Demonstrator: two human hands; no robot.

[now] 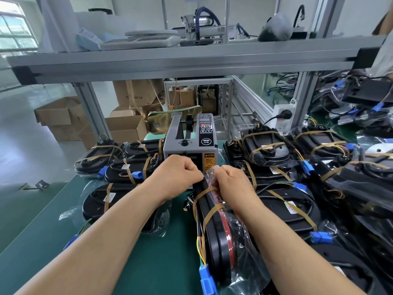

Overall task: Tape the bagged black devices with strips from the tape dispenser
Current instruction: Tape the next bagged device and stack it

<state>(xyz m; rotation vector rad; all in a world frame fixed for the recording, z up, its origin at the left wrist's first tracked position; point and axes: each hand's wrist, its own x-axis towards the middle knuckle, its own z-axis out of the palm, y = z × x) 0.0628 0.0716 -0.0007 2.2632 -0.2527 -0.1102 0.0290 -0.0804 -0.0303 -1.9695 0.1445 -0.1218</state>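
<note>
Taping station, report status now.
Hands: left hand and right hand pinch far end of bagged device. Two tape strips around it. Just behind, tape dispenser; nothing between.

Bright even light, daylight from window upper left, glare on floor, wide-angle bending at edges

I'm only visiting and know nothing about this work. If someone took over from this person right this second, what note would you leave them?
Left hand: pinches the far end of the bagged device, just in front of the tape dispenser.
Right hand: grips the bag's gathered plastic at the same end.
The device stands on edge on the green table.
Done: two tan strips already wrap it; taped devices lie piled on both sides.
Left: secure the bag end, probably with another strip, then set it aside.
</note>
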